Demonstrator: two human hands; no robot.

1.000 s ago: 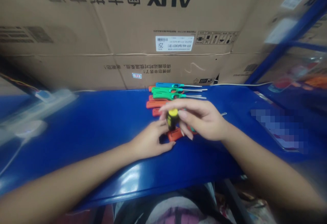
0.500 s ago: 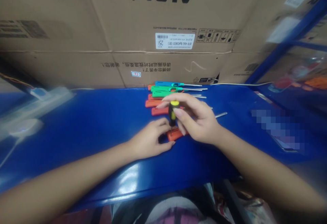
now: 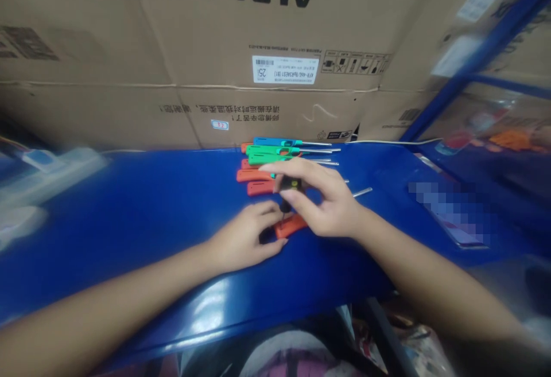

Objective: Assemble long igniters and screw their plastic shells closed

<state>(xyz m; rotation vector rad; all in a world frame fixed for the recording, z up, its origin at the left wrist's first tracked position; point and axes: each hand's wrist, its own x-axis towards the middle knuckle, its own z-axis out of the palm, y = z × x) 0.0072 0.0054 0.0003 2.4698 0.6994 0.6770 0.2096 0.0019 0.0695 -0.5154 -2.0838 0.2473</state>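
Note:
My right hand [image 3: 321,196] is closed around a short black screwdriver with yellow marks [image 3: 293,184]. Its shaft points down onto the handle end of an orange long-necked lighter [image 3: 291,226] lying on the blue table. My left hand [image 3: 249,233] grips that same handle end from the left, thumb on the near side and fingers on the far side. The lighter's metal tube comes out past my right hand. Just behind lie several more long lighters, among them a blue one [image 3: 275,142], a green one [image 3: 262,159] and a red one [image 3: 259,188], their tubes pointing right.
A large cardboard box [image 3: 193,50] stands upright behind the blue table [image 3: 129,193]. On the left lies a white power strip [image 3: 71,170]. A blurred, flat phone-like object [image 3: 469,239] rests on the right, near a blue metal post [image 3: 447,96].
The screwdriver handle has tipped and my right fingers have shifted round it. My left hand keeps its hold on the orange lighter. The whole view has moved slightly.

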